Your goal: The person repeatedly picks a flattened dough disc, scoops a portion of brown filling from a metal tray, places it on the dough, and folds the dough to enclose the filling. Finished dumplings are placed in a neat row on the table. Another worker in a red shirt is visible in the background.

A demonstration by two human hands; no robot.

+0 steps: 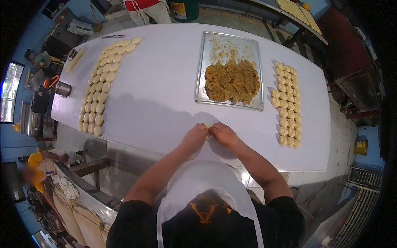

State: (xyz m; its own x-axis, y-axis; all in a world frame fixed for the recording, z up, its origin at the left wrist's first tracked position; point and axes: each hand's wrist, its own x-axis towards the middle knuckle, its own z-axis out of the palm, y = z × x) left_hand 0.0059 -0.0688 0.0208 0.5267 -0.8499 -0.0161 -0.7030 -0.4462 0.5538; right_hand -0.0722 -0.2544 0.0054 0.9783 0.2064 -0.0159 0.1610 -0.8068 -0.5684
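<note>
Close in front of my body, my left hand (196,135) and my right hand (224,134) meet over a small piece of pale dough (208,126). The fingers of both pinch it, and they hide most of it. Beyond them lies a metal baking tray (229,106) with a mound of brown, pasty filling (232,82) and smears of it at the far end. Smooth dough balls (99,86) stand in rows on the left. Pleated, gathered dough pieces (290,105) form rows on the right.
The white table (149,77) spans the view. At its left end are a metal cup (63,89) with an orange-handled tool, a rolling pin (75,60) and a knife (113,36). One person (145,12) stands across the table; another (37,170) is at lower left beside sacks (83,220).
</note>
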